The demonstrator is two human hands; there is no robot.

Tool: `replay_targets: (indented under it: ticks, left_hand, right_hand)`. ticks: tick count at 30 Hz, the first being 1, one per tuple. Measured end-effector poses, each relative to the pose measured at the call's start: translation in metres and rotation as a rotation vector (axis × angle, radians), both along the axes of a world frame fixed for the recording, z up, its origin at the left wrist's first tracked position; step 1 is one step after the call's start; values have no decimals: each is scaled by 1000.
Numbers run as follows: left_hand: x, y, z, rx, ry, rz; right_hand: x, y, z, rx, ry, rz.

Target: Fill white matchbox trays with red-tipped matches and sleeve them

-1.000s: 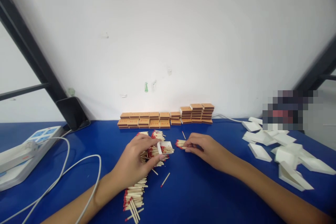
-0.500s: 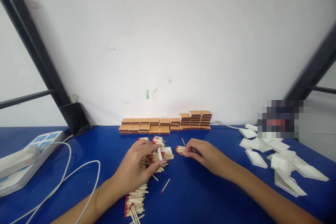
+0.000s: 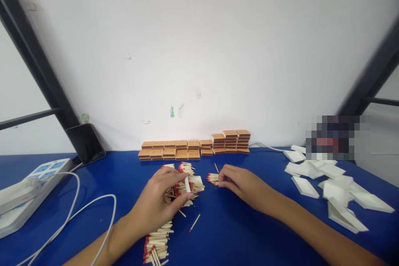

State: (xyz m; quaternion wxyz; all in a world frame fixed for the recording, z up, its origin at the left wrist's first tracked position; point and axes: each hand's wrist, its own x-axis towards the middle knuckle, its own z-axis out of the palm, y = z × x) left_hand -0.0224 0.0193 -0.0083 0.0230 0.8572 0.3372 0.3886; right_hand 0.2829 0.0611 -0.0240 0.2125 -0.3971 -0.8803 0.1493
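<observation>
1. The left hand (image 3: pixel 152 201) is partly curled, thumb and fingers closed on the white cardboard matchbox tray (image 3: pixel 187 184). I take it that the grip at the walls leaves the open top clear; red-tipped wooden matches lie inside.
2. The right hand (image 3: pixel 241 181) has its thumb and fingertips pinched together at the plain ends of a small bunch of red-headed wooden matches (image 3: pixel 212 179). The heads face the tray, just beside it, perhaps so that the sticks stay lined up.
3. Under and beside the left hand, a long heap of loose matches (image 3: pixel 157 239) lies on the glossy blue table (image 3: pixel 237 228), probably kept there for easy reach.
4. Against the wall stand stacked orange-and-brown matchboxes (image 3: pixel 230 142), seemingly set back to free the working space.
5. Off to the right lie scattered white folded-card trays (image 3: pixel 304 187), well apart from the matches.
</observation>
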Motion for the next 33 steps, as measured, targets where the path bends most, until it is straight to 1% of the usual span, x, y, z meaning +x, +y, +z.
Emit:
replay_targets:
  ticks: [7,11,18,25,28,33]
  left_hand:
    - [2,-1,3,-46,12,-30]
    - [2,0,1,-21,11,-50]
    - [1,-1,2,-11,30,-48]
    - [2,0,2,-62,-11,-32]
    - [2,1,0,-65,-17,-35]
    - [3,-1,2,-58,-20,-40]
  right_hand:
    - [0,0,-1,41,4,-29]
    - [-1,-1,-1,63,51,-21]
    - [-3,-1,2,43,175,-51]
    - [-5,-2,4,-85,280,-138]
    - [-4,-2,2,-161,316,-135]
    - [-3,-1,0,-218,385,-107]
